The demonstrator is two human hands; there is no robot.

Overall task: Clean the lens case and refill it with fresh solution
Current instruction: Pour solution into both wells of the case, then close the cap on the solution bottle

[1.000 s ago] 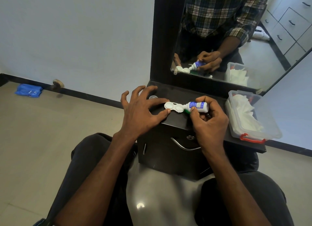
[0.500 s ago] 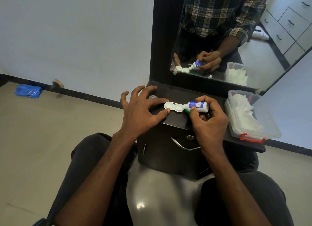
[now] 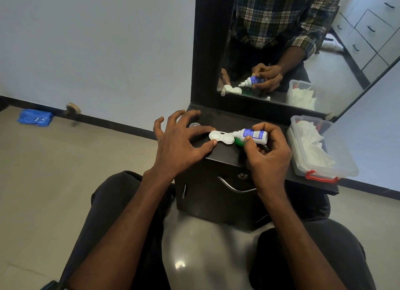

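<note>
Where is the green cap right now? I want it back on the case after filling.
In the head view the green cap lies on the black counter, just right of the lens case, under the solution bottle and against the right hand.

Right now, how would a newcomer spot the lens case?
Find the black cabinet top below the mirror. The lens case lies there between both hands: flat, white, two round wells side by side, unlike the blue-labelled bottle tipped over it.

Pale wall (image 3: 97, 41) upper left, black skirting (image 3: 121, 122) below it, beige tiled floor (image 3: 54, 170) lower left. Black desk (image 3: 227, 155) at centre; black-framed mirror (image 3: 324, 30) upper right reflecting white drawers.
</note>
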